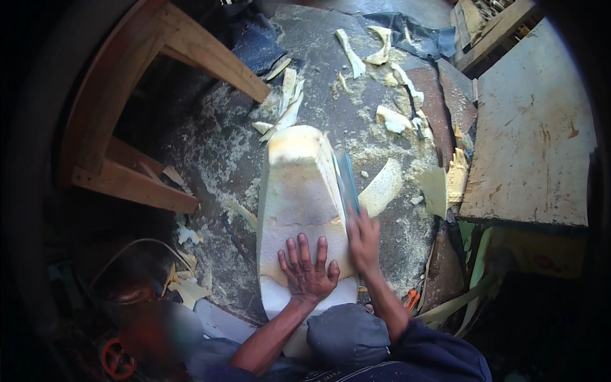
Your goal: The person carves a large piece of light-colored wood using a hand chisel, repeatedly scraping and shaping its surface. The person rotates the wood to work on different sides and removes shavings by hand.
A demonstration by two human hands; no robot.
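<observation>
A long block of cream foam (299, 200), shaped like a motorcycle seat, lies lengthwise in front of me. It is narrower at the far end and has a paler near end. My left hand (309, 270) rests flat on top of it near my body, fingers spread. Along the foam's right side, my right hand (364, 245) is closed round the near end of a long, thin, blue-grey blade-like tool (347, 181). Motion blurs this tool, so its exact kind is unclear. Its length runs beside the foam's right edge.
Foam offcuts (380, 188) and crumbs lie over the dark floor (229, 140). A wooden frame with legs (130, 184) stands at the left. On the right is a worn board (531, 127). An orange-handled tool (412, 299) lies near my right forearm, and a red wheel (118, 358) sits lower left.
</observation>
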